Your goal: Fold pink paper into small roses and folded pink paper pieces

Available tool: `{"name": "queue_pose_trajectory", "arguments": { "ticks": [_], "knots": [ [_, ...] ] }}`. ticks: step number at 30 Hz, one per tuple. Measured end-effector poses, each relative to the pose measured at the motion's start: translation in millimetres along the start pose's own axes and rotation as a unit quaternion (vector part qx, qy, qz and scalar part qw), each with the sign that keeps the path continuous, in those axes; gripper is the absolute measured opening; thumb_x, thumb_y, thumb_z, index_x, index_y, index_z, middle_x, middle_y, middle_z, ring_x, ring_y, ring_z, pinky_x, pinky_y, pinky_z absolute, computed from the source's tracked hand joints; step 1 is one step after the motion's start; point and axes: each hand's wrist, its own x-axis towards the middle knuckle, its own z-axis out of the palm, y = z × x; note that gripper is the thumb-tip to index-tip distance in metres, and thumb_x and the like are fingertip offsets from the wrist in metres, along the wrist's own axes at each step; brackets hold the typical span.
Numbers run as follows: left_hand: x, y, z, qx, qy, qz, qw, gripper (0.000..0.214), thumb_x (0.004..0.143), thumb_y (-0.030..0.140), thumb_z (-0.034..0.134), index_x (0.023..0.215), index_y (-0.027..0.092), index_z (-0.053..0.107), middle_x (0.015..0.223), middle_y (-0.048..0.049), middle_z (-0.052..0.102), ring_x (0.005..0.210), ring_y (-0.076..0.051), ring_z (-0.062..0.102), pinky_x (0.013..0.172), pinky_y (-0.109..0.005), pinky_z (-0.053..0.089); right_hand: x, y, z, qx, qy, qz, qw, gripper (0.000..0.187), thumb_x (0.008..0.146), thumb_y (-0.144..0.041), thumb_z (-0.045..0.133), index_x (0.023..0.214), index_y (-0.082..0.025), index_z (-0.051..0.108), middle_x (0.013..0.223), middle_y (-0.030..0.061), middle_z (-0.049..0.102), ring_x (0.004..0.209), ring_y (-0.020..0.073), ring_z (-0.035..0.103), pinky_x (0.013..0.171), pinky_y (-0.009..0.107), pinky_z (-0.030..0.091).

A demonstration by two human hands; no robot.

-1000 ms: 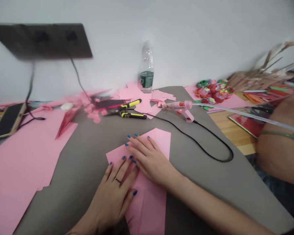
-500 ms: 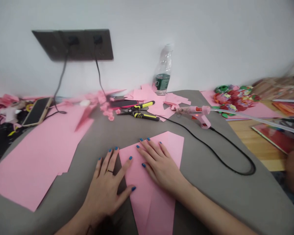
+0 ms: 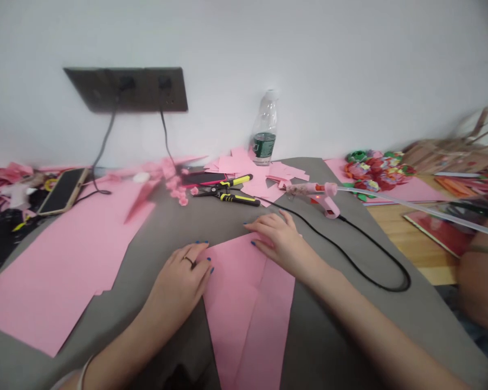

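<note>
A folded pink paper sheet (image 3: 244, 292) lies on the grey mat (image 3: 341, 314) in front of me. My left hand (image 3: 181, 279) rests at the sheet's left edge, its fingers curled and pinching that edge; a ring shows on one finger. My right hand (image 3: 280, 238) is at the sheet's far right corner, fingers bent over the top edge and gripping it. Both hands have blue nails.
Behind the sheet lie yellow-handled pliers (image 3: 228, 192), a pink glue gun (image 3: 321, 192) with a black cable (image 3: 366, 262), and a plastic bottle (image 3: 263, 130). A large pink sheet (image 3: 65, 260) and a phone (image 3: 63, 190) are at left. Paper flowers (image 3: 374, 168) and another person's arm (image 3: 480, 271) are at right.
Both hands lay flat with spread fingers on the sheet. Now my left hand has curled at the left edge and my right hand has moved up to grip the far corner.
</note>
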Motion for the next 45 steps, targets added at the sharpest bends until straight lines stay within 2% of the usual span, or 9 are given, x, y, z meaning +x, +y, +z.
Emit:
{"name": "queue_pose_trajectory", "arguments": {
  "ticks": [4, 8, 14, 19, 25, 28, 34, 38, 45],
  "knots": [
    [16, -15, 5.9, -0.097, 0.016, -0.037, 0.994, 0.017, 0.096, 0.013, 0.051, 0.108, 0.018, 0.062, 0.100, -0.0066, 0.070, 0.091, -0.022, 0.066, 0.076, -0.034, 0.058, 7, -4, -16, -0.013, -0.044, -0.034, 0.998, 0.015, 0.091, -0.011, 0.056, 0.091, -0.021, 0.067, 0.092, 0.0046, 0.067, 0.088, 0.0209, 0.061, 0.088, 0.040, 0.042],
    [13, -30, 12.0, -0.183, 0.046, -0.039, 0.981, 0.017, 0.096, 0.011, 0.055, 0.110, 0.019, 0.061, 0.096, -0.0025, 0.067, 0.088, -0.016, 0.065, 0.078, -0.029, 0.055, -3, -15, -23, -0.044, -0.046, -0.080, 0.995, 0.019, 0.089, -0.004, 0.051, 0.086, -0.020, 0.062, 0.089, 0.0043, 0.068, 0.078, 0.0187, 0.061, 0.071, 0.032, 0.043],
    [4, -46, 17.1, -0.189, 0.067, 0.031, 0.979, 0.017, 0.100, 0.012, 0.052, 0.100, 0.019, 0.067, 0.092, -0.0022, 0.065, 0.084, -0.014, 0.063, 0.075, -0.024, 0.052, -31, -22, -14, -0.080, -0.047, -0.147, 0.985, 0.032, 0.092, -0.001, 0.042, 0.112, -0.015, 0.063, 0.110, 0.0112, 0.075, 0.094, 0.0229, 0.069, 0.079, 0.036, 0.052],
    [4, -54, 15.2, -0.134, 0.070, 0.098, 0.984, 0.022, 0.100, 0.008, 0.049, 0.106, 0.018, 0.067, 0.097, -0.0050, 0.067, 0.087, -0.015, 0.061, 0.076, -0.026, 0.052, -56, -36, -9, -0.097, -0.057, -0.149, 0.982, 0.052, 0.085, -0.006, 0.050, 0.136, -0.012, 0.054, 0.137, 0.0145, 0.065, 0.116, 0.0294, 0.064, 0.088, 0.044, 0.055],
    [8, -62, 9.8, -0.094, 0.077, 0.181, 0.976, 0.019, 0.098, 0.007, 0.051, 0.106, 0.015, 0.066, 0.094, -0.0064, 0.069, 0.087, -0.018, 0.062, 0.075, -0.030, 0.056, -73, -49, -6, -0.086, -0.103, -0.125, 0.983, 0.053, 0.085, -0.020, 0.059, 0.138, -0.019, 0.055, 0.153, 0.0087, 0.051, 0.135, 0.0344, 0.051, 0.100, 0.053, 0.051],
    [8, -63, 8.1, -0.089, 0.078, 0.201, 0.972, 0.019, 0.098, 0.007, 0.051, 0.106, 0.014, 0.066, 0.097, -0.0076, 0.070, 0.089, -0.019, 0.062, 0.078, -0.032, 0.057, -74, -50, 1, -0.091, -0.116, -0.127, 0.981, 0.054, 0.086, -0.020, 0.059, 0.140, -0.017, 0.054, 0.155, 0.0089, 0.047, 0.139, 0.0359, 0.047, 0.102, 0.056, 0.049],
    [1, -60, 6.6, -0.030, 0.089, 0.204, 0.975, 0.025, 0.097, 0.005, 0.047, 0.107, 0.013, 0.068, 0.096, -0.0081, 0.072, 0.092, -0.021, 0.064, 0.083, -0.036, 0.056, -74, -41, 10, -0.097, -0.126, -0.137, 0.978, 0.068, 0.089, -0.023, 0.063, 0.152, -0.016, 0.040, 0.159, 0.0099, 0.041, 0.142, 0.0370, 0.043, 0.106, 0.059, 0.046],
    [-5, -45, 3.1, 0.030, 0.072, 0.153, 0.985, 0.024, 0.098, 0.011, 0.048, 0.109, 0.016, 0.069, 0.094, -0.0062, 0.073, 0.096, -0.024, 0.065, 0.084, -0.038, 0.053, -74, -32, 12, -0.080, -0.133, -0.135, 0.979, 0.070, 0.092, -0.028, 0.063, 0.156, -0.020, 0.034, 0.160, 0.0092, 0.039, 0.146, 0.0348, 0.037, 0.110, 0.058, 0.042],
    [-19, -19, -2.1, 0.063, 0.020, 0.078, 0.995, 0.032, 0.100, 0.025, 0.047, 0.124, 0.018, 0.066, 0.112, -0.0120, 0.072, 0.108, -0.031, 0.061, 0.088, -0.046, 0.047, -75, -31, 13, -0.052, -0.153, -0.123, 0.979, 0.067, 0.095, -0.034, 0.059, 0.156, -0.021, 0.035, 0.161, 0.0099, 0.038, 0.148, 0.0346, 0.033, 0.111, 0.061, 0.040]
  ]
}}
